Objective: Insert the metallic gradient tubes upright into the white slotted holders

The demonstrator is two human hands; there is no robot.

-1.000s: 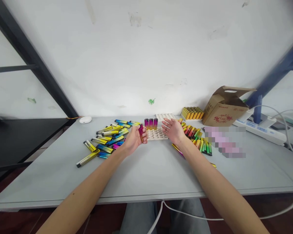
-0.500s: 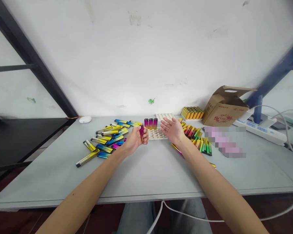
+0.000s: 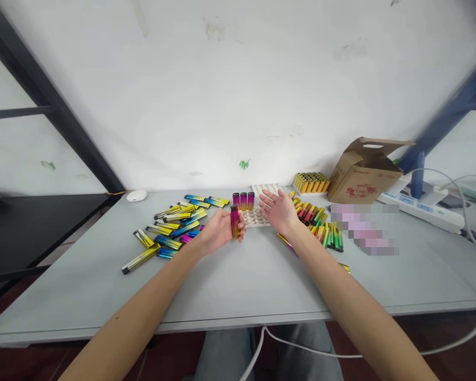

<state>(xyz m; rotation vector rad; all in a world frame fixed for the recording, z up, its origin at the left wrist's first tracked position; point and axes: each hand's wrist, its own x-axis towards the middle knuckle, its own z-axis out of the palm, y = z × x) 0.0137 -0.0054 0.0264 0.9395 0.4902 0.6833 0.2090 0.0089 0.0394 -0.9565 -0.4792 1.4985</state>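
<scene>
My left hand (image 3: pixel 221 229) grips a purple-to-gold lighter (image 3: pixel 235 222) that stands upright, black end on top. Opposite it, my right hand (image 3: pixel 279 210) is open, palm turned inward and fingers spread, holding nothing. Between the hands lies a white tray with round holes (image 3: pixel 257 218), its right part hidden by my right hand. Three purple lighters (image 3: pixel 243 201) stand in its left end. To the left of my left hand, several yellow and blue lighters (image 3: pixel 170 228) lie in a loose pile. Red, orange and green lighters (image 3: pixel 328 234) lie beyond my right wrist.
At the back right, a filled tray of yellow lighters (image 3: pixel 311 183) stands beside an open cardboard box (image 3: pixel 360 180). A second holed tray (image 3: pixel 265 188) lies by the wall. A white power strip (image 3: pixel 424 211), cables and a small white case (image 3: pixel 137 196) are also on the table.
The lighter in my left hand has become more upright and shows more of its body, as the fingers loosened around it. My right hand stays open in nearly the same place.
</scene>
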